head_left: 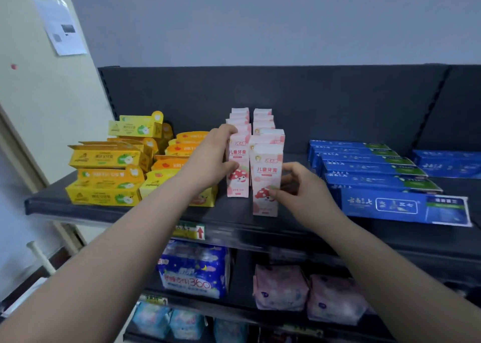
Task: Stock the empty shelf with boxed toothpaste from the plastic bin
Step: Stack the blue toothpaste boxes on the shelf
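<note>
Two rows of upright pink toothpaste boxes stand in the middle of the dark top shelf (234, 220). My left hand (210, 157) grips the front box of the left row (237, 176), fingers over its top and thumb on its front. My right hand (299, 186) holds the front box of the right row (266, 176) at its lower right side, fingers curled round it. Yellow and orange toothpaste boxes (109, 176) are stacked at the left. Blue toothpaste boxes (385, 186) lie flat in a row at the right. The plastic bin is out of view.
More blue boxes (447, 163) sit at the far right of the shelf. Lower shelves hold blue packs (192, 269) and pink packs (281, 288). A wall with a paper notice (59, 25) stands at the left.
</note>
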### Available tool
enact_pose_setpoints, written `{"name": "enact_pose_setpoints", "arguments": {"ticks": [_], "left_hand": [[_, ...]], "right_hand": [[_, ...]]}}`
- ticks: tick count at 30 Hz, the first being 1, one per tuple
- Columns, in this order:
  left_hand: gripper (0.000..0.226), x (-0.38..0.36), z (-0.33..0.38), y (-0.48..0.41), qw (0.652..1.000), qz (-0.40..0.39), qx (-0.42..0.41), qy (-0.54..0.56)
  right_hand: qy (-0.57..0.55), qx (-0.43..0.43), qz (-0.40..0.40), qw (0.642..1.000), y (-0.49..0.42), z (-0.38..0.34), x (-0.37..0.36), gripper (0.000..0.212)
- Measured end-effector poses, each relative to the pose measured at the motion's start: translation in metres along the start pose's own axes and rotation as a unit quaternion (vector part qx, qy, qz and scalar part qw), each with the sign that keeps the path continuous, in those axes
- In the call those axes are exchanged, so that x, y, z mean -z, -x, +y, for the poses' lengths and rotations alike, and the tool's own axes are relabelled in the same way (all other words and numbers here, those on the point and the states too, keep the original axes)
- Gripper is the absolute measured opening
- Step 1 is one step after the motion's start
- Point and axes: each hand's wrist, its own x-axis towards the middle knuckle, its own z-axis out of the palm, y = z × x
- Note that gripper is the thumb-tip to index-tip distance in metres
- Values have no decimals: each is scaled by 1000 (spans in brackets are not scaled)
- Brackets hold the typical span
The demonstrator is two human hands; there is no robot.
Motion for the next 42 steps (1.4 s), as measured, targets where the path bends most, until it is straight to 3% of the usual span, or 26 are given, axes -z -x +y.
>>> {"name": "enact_pose_setpoints", "arguments": {"ticks": [5, 9, 11, 14, 20, 25, 32, 42], "left_hand": [[65, 1, -5, 4, 1000, -5, 9, 20], [46, 3, 3, 12, 993, 110, -41, 8], [53, 6, 10, 17, 990, 129, -54, 5], [64, 5, 16, 23, 991, 98, -85, -36], [61, 5, 15, 27, 990, 100, -77, -58], [47, 21, 15, 28, 998, 56, -32, -17], [38, 29, 1, 22, 998, 13, 24, 51], [38, 24, -6, 7, 996, -11, 27, 82]], "right_hand": [[36, -2, 24, 999, 1, 0, -2, 42], [40, 14, 51, 998, 0, 0, -8, 44], [42, 23, 52, 997, -1, -2, -14, 44], [55, 35, 38, 997, -2, -4, -15, 44], [163, 206, 161, 951, -19, -24, 10, 27], [319, 181, 52, 929, -45, -40, 15, 33], [265, 190, 43, 944, -44, -34, 17, 32], [233, 233, 19, 944, -44, -31, 12, 30]]}}
